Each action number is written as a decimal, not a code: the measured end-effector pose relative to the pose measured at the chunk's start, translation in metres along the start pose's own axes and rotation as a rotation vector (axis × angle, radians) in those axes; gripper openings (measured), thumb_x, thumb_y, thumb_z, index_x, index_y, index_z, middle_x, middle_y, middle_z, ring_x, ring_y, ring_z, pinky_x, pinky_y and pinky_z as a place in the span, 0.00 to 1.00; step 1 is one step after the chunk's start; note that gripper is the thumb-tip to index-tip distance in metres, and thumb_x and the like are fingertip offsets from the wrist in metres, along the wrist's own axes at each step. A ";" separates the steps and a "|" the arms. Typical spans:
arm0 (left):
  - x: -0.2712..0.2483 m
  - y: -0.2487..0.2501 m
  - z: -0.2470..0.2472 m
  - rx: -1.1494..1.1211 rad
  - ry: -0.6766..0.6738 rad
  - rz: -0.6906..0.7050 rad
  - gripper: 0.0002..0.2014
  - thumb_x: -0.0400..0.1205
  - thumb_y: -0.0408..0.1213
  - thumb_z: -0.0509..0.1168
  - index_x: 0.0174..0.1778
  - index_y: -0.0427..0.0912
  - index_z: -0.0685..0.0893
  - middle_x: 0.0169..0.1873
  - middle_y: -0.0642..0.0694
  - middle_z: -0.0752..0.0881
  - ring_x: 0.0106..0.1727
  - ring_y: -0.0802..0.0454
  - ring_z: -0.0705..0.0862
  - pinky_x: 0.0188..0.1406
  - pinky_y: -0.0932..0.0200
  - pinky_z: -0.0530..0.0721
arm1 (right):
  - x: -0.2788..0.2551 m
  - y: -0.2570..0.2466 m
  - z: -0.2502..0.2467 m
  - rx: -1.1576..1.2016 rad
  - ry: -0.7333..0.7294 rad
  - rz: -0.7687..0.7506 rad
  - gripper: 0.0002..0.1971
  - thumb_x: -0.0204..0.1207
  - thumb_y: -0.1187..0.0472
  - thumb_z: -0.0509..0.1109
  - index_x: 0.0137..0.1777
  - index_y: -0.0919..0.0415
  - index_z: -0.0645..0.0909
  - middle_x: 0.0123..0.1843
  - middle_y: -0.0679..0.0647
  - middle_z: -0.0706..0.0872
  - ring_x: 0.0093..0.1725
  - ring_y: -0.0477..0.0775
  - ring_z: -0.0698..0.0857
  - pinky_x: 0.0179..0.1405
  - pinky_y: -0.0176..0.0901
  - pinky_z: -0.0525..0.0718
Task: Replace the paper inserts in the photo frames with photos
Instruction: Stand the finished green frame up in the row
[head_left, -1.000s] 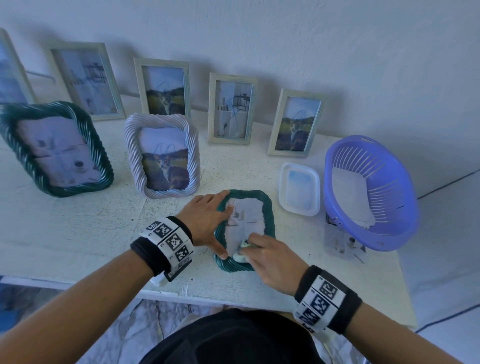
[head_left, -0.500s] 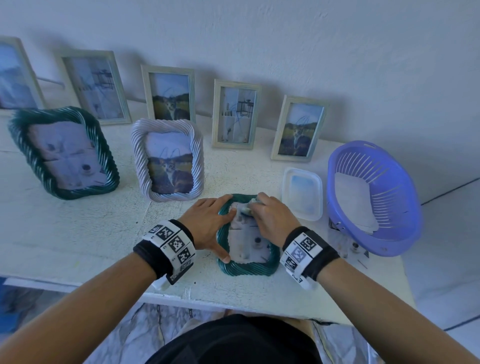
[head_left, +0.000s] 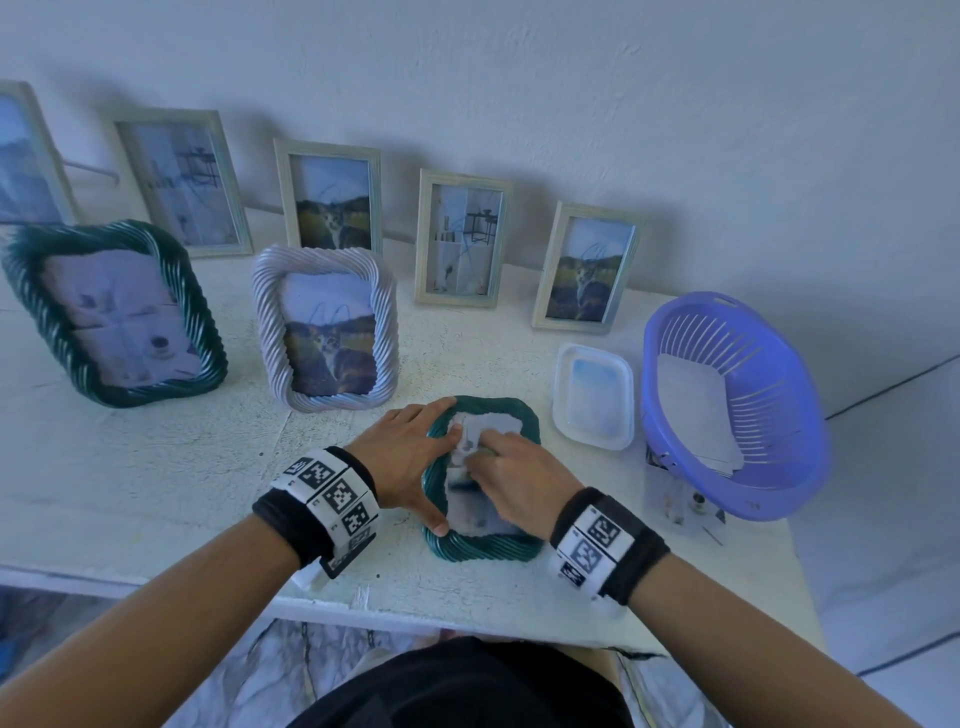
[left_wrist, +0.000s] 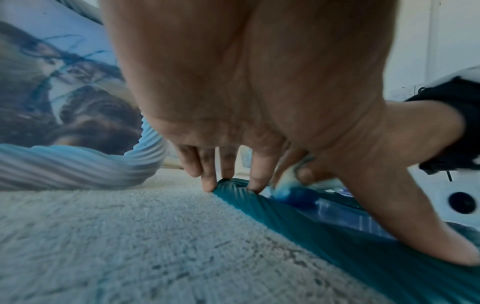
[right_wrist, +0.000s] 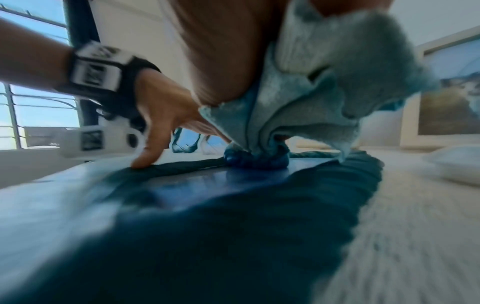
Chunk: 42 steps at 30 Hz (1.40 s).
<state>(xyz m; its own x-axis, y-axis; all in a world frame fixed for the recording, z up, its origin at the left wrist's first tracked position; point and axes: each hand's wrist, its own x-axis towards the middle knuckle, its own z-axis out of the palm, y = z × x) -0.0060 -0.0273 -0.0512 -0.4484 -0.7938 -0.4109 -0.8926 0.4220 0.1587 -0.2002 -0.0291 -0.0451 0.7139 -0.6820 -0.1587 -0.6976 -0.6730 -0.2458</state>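
A dark green rope-edged photo frame (head_left: 483, 551) lies flat near the table's front edge, picture side up. My left hand (head_left: 410, 457) rests on its left rim with the fingers spread straight; the fingertips (left_wrist: 210, 185) press the far corner and the thumb lies at the near corner. My right hand (head_left: 514, 478) grips a bunched light blue cloth (right_wrist: 306, 98) and presses it onto the glass of the green frame (right_wrist: 259, 216) in its far half. The hand covers most of the cloth in the head view. The right wrist view is blurred by motion.
A purple basket (head_left: 737, 405) with paper sheets and a white tray (head_left: 595, 395) stand to the right. A white rope frame (head_left: 327, 338) and a second green frame (head_left: 114, 312) stand behind on the left. Several pale wooden frames (head_left: 462, 239) lean on the wall.
My right hand swept the cloth from the frame's near end to its far end, then came back a little toward the middle. The left hand kept its place on the rim.
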 end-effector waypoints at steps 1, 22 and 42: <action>0.000 0.000 0.000 -0.005 0.001 0.000 0.60 0.62 0.74 0.70 0.85 0.48 0.53 0.85 0.43 0.39 0.84 0.41 0.50 0.81 0.48 0.54 | 0.008 0.003 -0.002 -0.019 0.031 0.035 0.07 0.75 0.71 0.68 0.50 0.64 0.84 0.47 0.57 0.79 0.41 0.57 0.79 0.38 0.46 0.76; 0.000 -0.004 0.004 -0.025 0.036 -0.006 0.60 0.61 0.76 0.68 0.85 0.52 0.53 0.85 0.48 0.38 0.82 0.43 0.54 0.81 0.49 0.55 | -0.048 0.022 -0.016 0.276 0.020 0.134 0.14 0.83 0.55 0.62 0.62 0.51 0.86 0.45 0.49 0.77 0.41 0.49 0.79 0.44 0.42 0.79; -0.004 -0.004 0.005 -0.112 0.019 -0.033 0.60 0.62 0.74 0.70 0.85 0.55 0.49 0.84 0.52 0.35 0.84 0.46 0.50 0.81 0.49 0.53 | -0.003 0.062 -0.023 -0.073 0.287 0.703 0.28 0.78 0.59 0.63 0.78 0.59 0.65 0.74 0.69 0.67 0.66 0.72 0.73 0.63 0.58 0.75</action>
<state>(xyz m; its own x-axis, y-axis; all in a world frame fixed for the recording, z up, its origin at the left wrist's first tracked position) 0.0000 -0.0236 -0.0551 -0.4182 -0.8152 -0.4008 -0.9063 0.3445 0.2450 -0.2472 -0.0751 -0.0380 0.0632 -0.9980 0.0024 -0.9916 -0.0631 -0.1129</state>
